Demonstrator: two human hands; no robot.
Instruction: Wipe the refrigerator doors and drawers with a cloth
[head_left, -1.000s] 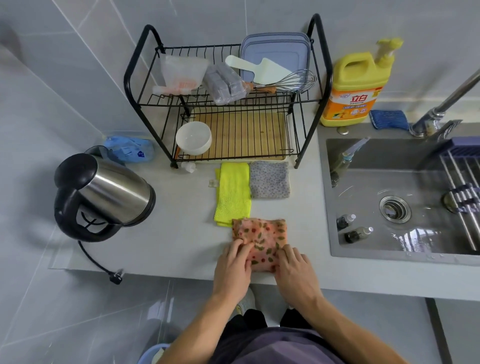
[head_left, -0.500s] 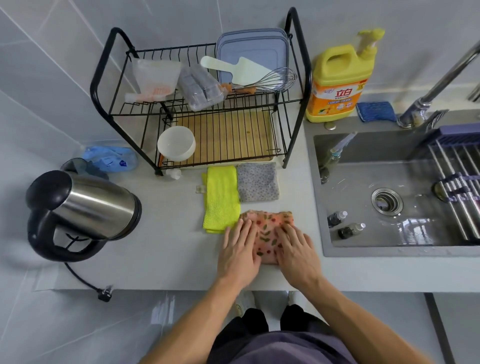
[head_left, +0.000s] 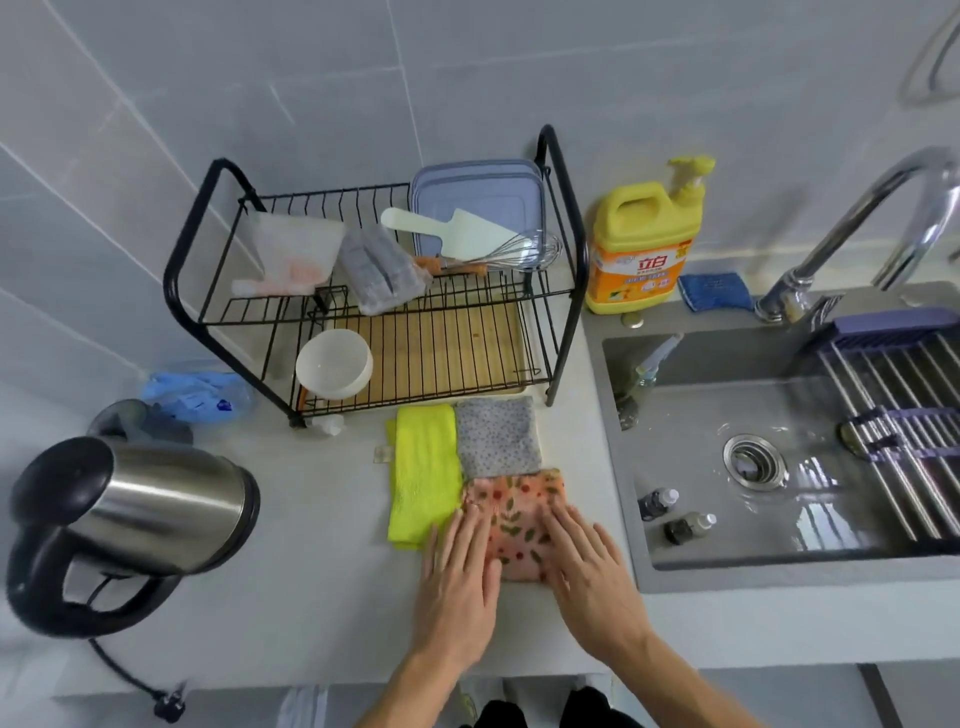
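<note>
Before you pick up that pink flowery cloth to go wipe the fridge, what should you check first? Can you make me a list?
1. Both hands on the pink leaf-patterned folded cloth: ok, the left hand and the right hand lie flat on it.
2. Grip ready for lifting: not ok, both hands only press, nothing curls round it.
3. Cloth folded neatly: ok, a tidy rectangle.
4. Clear of neighbours: not ok, it touches the yellow cloth and the grey dotted cloth.
5. Cloth damp enough: cannot tell.
6. Refrigerator within reach: cannot tell, it is not in view.
</note>
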